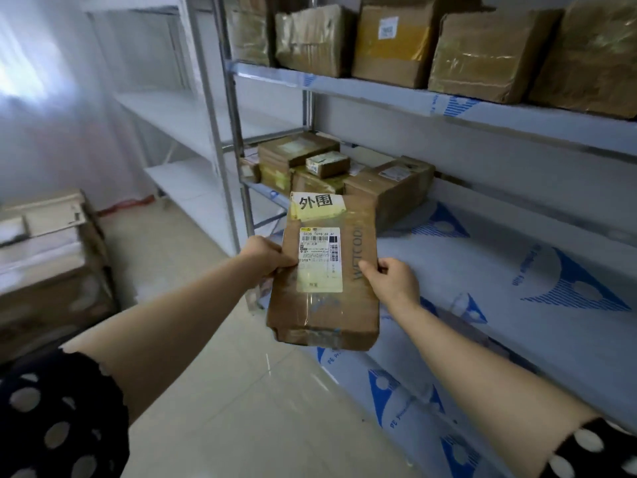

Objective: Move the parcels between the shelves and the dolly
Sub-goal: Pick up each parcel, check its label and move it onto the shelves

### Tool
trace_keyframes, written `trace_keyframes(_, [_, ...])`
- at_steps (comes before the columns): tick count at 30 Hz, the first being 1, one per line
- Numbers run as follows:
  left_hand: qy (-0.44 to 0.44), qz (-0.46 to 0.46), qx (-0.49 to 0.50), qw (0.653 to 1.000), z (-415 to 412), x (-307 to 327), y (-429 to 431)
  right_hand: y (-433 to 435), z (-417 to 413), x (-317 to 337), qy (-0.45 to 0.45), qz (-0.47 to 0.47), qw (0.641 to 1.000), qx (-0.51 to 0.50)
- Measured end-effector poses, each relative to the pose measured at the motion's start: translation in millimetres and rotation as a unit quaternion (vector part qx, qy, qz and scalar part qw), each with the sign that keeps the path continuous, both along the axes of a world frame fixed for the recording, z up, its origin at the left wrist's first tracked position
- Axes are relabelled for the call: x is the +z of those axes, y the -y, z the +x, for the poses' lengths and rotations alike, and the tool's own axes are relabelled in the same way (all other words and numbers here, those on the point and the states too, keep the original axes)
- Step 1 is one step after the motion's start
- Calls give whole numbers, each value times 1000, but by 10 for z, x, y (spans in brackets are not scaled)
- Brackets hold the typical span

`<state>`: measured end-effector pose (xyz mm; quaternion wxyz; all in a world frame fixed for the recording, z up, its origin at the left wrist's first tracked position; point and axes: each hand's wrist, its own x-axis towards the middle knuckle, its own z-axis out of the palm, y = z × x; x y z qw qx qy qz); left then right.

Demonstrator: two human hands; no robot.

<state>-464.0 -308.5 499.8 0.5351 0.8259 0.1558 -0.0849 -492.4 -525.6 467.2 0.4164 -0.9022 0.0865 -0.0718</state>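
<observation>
Fingers (385, 265) clamped on both sides! The left hand (265, 255) pinches the left long edge and the right hand (391, 281) the right long edge of a flat brown cardboard parcel (324, 315) with a white shipping label and a yellow tag. It is held in the air, tilted, at the front edge of the white film-covered middle shelf with blue triangle prints (517, 270); it appears clear of the surface.

It looks thin and probably light. The cardboard is creased and crumpled at the near end, so it may flex. Glossy tape runs across the face and could be slick, so bare cardboard at the mid-length of the long edges seems the safer hold, not the soft corners.

Further along the shelf, to the far left, sits a cluster of small taped brown boxes (310, 163). Above, the upper shelf (396, 94) carries a row of larger tape-wrapped cartons (482, 56). Far left on the floor is a blurred stack of cardboard boxes (51, 263); whether it sits on the dolly, I cannot tell.
</observation>
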Motion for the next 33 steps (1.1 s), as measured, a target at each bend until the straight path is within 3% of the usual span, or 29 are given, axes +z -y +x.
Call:
trace_keyframes(9, [-35, -68, 112, 991, -645, 18, -2224, -2376, 189, -153, -42, 31, 987, 151])
trace_keyframes(20, [-28, -16, 294, 955, -1363, -460, -5022, -5467, -60, -473, -101, 111, 949, 277])
trace_keyframes(27, [-41, -43, 328, 943, -1188, -714, -6185, -6765, 236, -725, -174, 137, 928, 300])
trace_keyframes(33, [-42, -54, 331, 941, -515, -963, -7309, -7955, 976, -1070, -204, 149, 918, 307])
